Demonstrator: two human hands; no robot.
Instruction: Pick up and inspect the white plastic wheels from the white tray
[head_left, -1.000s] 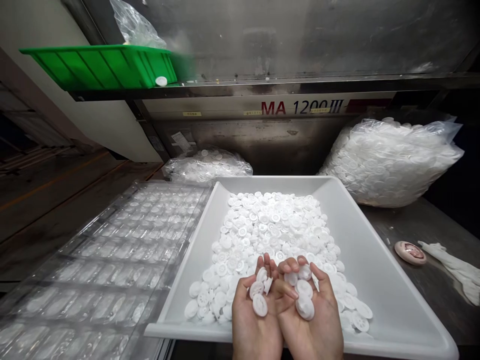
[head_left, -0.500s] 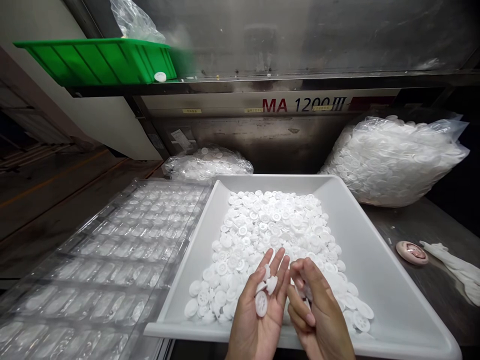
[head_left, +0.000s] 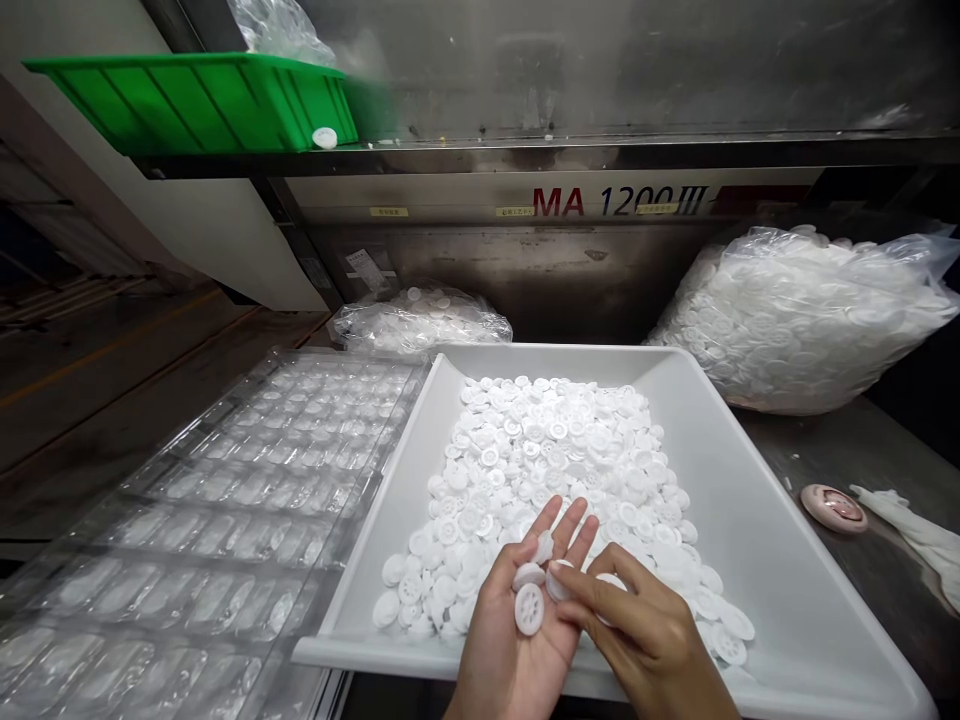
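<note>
Several small white plastic discs (head_left: 529,609) lie in the upturned palm of my left hand (head_left: 514,655), whose fingers are stretched out over the near part of the grey tray (head_left: 757,540). My right hand (head_left: 656,635) is against it on the right, thumb and fingers pinching a white disc (head_left: 557,581) over the left palm. Another disc (head_left: 611,583) shows partly behind the right fingers. Beneath both hands, a heap of the same white discs (head_left: 555,430) covers the tray's floor.
Clear blister trays (head_left: 217,500) are stacked on the left. Bags of discs stand behind, one small (head_left: 424,320) and one large (head_left: 817,320). A green bin (head_left: 195,100) sits on the ledge. At right lie a round pinkish object (head_left: 832,508) and a white glove (head_left: 919,535).
My right hand has turned palm down, and its fingers have moved left over my left palm, bringing a disc there. The view has shifted slightly.
</note>
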